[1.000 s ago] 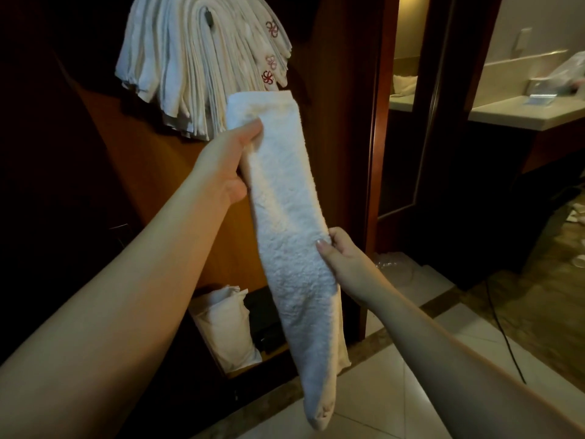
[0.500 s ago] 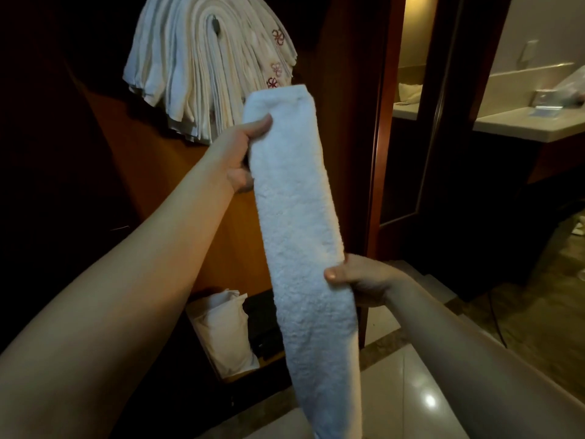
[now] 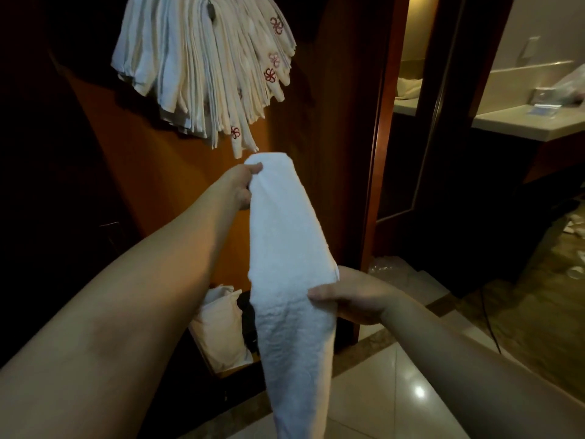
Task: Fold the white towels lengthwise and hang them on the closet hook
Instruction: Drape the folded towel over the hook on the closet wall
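Towel (image 3: 289,258), white and folded into a long strip, hangs before me, its long axis running from top, just below the hanging towels (image 3: 202,64), down toward the floor (image 3: 395,391). My left hand (image 3: 242,188) pinches its top edge; my right hand (image 3: 351,297) grips its middle. A white bag (image 3: 221,327) sits in the closet's low compartment.
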Demonstrator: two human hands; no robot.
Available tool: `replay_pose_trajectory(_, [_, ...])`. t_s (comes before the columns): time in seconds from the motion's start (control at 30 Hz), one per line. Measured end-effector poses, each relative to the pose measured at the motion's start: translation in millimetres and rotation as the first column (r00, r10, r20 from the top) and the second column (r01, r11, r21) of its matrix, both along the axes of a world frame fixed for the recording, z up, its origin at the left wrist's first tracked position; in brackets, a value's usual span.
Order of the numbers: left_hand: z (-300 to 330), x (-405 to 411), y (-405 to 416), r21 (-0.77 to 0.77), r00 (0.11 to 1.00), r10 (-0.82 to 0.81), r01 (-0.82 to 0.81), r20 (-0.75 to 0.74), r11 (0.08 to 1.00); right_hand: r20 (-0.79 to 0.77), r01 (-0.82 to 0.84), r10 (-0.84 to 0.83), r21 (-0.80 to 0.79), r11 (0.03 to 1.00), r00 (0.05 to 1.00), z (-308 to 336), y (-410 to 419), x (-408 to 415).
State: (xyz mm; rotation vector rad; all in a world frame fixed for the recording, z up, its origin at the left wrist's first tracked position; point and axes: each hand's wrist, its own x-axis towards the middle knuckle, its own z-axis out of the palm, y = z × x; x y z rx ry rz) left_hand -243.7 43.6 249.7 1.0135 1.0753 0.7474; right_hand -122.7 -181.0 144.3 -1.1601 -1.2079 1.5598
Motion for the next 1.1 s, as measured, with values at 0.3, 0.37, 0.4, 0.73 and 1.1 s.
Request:
replay_pose_trajectory(0.3, [-49.9, -13.8, -18.4, 0.174, 0.979, -0.002, 0.039, -0.205, 0.984, -0.344, 0.333, -0.294, 0.059, 0.941, 0.892, 45.8, 41.6, 5.6])
replay_pose_trajectory(0.37, [-56.9, -24.9, -48.1, 0.453, 0.981, 0.107, -0.021, -0.164, 0.891, -0.356, 0.419, -0.377, 0.046, 0.907, 0.855, 58.4, 49.2, 6.8])
replay_pose_trajectory(0.4, [-62.1, -30.2, -66.0, 0.578, 0.981, 0.141, -0.038, -0.135, 0.815, -0.345, 0.452, -0.409, 0.052, 0.891, 0.845, 64.2, 52.2, 7.8])
replay_pose_trajectory(0.73, [-73.5, -16.5, -146.3, 0.834, 0.947, 0.168, 0.148, -0.275, 0.531, 0.057, 0.452, -0.521, 0.423, 0.785, 0.852, 125.9, 63.1, -11.4])
replay_pose_trajectory(1.1, [-94.3, -45.1, -97.3, 0.741, 0.963, 0.090, 0.133, -0.253, 0.658, -0.013, 0.580, -0.746, 0.638, 0.507, 0.666, 175.5, 72.3, 11.5])
